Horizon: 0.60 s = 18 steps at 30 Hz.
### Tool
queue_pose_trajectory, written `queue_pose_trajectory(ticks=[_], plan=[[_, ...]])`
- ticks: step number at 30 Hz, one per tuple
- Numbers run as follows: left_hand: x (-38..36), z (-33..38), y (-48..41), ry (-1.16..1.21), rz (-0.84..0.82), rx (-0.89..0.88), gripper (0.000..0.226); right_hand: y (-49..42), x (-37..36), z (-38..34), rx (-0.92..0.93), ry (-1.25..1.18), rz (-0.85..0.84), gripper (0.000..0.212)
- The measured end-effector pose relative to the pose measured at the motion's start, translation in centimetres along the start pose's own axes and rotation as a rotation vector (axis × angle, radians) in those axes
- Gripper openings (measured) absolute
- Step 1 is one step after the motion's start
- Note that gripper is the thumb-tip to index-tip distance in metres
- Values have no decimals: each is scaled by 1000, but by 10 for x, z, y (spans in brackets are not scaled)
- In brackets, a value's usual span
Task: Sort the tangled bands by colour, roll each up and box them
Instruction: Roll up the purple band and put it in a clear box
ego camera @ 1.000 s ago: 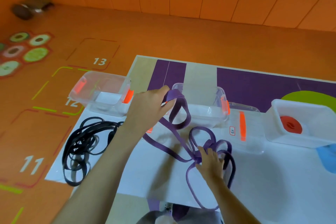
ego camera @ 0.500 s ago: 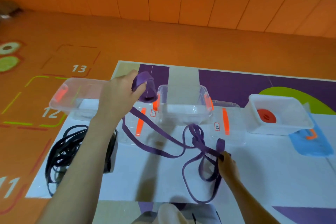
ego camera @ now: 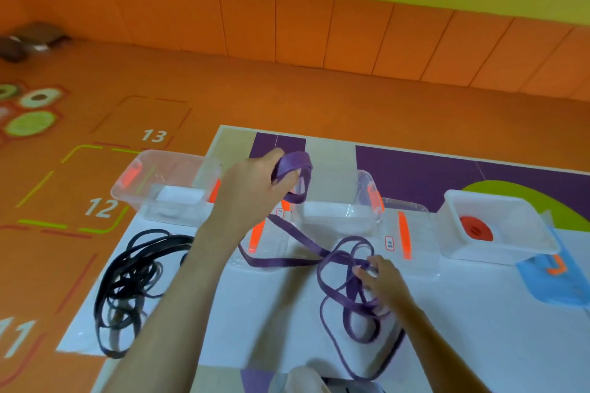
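- Purple band (ego camera: 281, 262): the started coil is held just left of centre box (ego camera: 338, 217), w/ L hand (ego camera: 252, 195) fingers curled round it.
- The loose tangle is pinched by R hand (ego camera: 383, 277), in front of the box.
- Slack is laid diagonally btwn the two, across the box front; feed from the R side is prob. needed.

Bright, even light; soft blur, wide-angle edge bending.

Left hand (ego camera: 255, 191) grips a rolled end of the purple band (ego camera: 338, 262) above the boxes (ego camera: 338, 217); right hand (ego camera: 383, 277) pinches its tangled loops on the mat (ego camera: 281, 313).
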<state>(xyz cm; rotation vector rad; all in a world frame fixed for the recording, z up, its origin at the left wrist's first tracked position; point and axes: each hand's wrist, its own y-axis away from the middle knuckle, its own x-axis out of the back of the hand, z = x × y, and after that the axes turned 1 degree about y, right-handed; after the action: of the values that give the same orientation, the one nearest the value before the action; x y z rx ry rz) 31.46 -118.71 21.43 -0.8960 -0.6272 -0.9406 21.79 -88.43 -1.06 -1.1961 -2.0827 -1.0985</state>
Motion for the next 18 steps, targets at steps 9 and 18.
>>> queue_pose_trajectory(ticks=[9, 18], plan=[[-24, 27, 18, 301, -194, -10, 35, 54, 74, -154, 386, -1044, -269, 51], [-22, 2, 25, 555, -210, 101, 35, 64, 92, -143, 461, -909, -103, 22]])
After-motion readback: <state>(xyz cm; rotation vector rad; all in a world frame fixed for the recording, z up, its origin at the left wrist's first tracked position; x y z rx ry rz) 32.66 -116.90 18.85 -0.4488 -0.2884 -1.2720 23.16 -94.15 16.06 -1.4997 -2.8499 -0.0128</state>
